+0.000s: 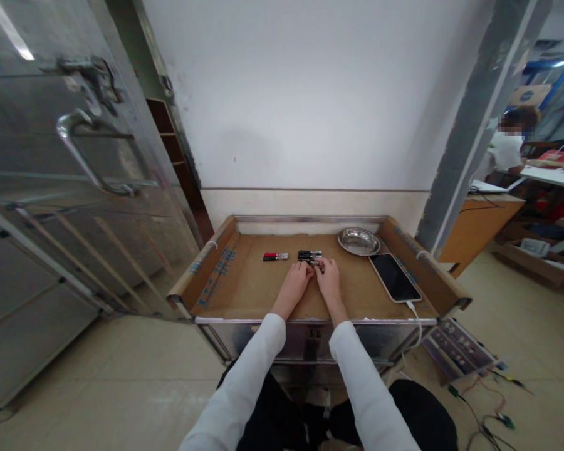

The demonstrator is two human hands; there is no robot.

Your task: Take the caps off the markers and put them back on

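My left hand [297,280] and my right hand [328,278] rest side by side on the cardboard-lined top of a metal cart [244,285]. Both have their fingers curled together around a small dark item where the fingertips meet; it is too small to name. Just beyond the fingertips lies a row of black pens or markers [309,254]. To the left of them lie red and black pens [275,256].
A steel bowl [358,241] sits at the cart's back right, and a phone [395,277] with a white cable lies beside it. A large metal door [75,175] stands at the left. A person sits at a table far right [510,147]. Circuit boards and wires [460,351] lie on the floor at right.
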